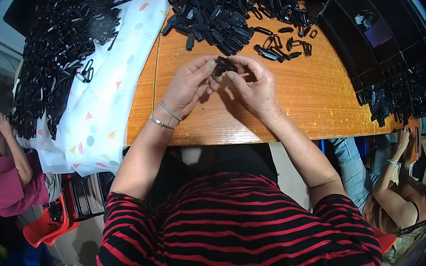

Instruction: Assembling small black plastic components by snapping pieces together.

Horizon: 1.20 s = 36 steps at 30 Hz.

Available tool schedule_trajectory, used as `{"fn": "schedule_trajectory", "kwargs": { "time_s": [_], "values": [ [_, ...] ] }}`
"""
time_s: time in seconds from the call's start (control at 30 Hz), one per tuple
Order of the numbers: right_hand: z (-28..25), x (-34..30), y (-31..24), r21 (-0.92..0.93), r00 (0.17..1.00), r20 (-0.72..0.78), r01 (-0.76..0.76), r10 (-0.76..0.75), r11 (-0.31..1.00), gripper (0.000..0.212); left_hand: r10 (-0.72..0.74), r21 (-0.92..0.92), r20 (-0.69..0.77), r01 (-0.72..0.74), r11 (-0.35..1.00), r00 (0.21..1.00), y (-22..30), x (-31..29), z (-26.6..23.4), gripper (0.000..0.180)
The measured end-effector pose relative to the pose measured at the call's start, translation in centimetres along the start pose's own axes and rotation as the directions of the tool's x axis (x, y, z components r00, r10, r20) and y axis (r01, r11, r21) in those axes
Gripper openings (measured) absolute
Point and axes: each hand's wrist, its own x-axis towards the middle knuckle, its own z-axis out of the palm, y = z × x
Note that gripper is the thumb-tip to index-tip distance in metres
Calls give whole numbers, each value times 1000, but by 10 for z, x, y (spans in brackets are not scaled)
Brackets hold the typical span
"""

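Observation:
Both hands meet above the wooden table, in front of the middle heap. Between their fingertips is a small black plastic piece, its exact kind partly hidden by the fingers. My left hand, with bands on its wrist, pinches the piece from the left. From the right, my right hand closes thumb and fingers on the same piece. A heap of small black plastic pieces lies just beyond my hands. To the right of the heap are loose black oblong frames.
A patterned white sheet covers the table's left side, with a large pile of black parts on it. At the right stand a black box-like holder and another pile. People work at left and right.

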Motion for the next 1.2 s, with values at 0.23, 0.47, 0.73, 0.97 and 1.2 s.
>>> {"fn": "schedule_trajectory", "kwargs": {
  "time_s": [0.23, 0.47, 0.73, 0.97, 1.2],
  "values": [
    [3, -3, -16, 163, 974, 44, -226, 222, 960, 25, 216, 375, -19, -193, 907, 976, -5, -15, 8, 26],
    [5, -6, -22, 214, 986, 27, -169, 167, 962, 22, 336, 325, -96, -290, 900, 937, -4, -17, 9, 30],
    [8, -5, -22, 26, 1000, 5, -26, 26, 999, 23, 346, 324, -135, -289, 901, 928, -10, -21, 3, 29],
    [10, -5, -23, 20, 994, 67, -85, 84, 996, 20, 347, 328, -137, -288, 900, 928, -10, -25, -1, 30],
    [18, -18, -14, -147, 997, -3, 77, -79, 986, 19, 335, 341, -153, -269, 901, 930, -29, -29, -1, 34]
  ]
}}
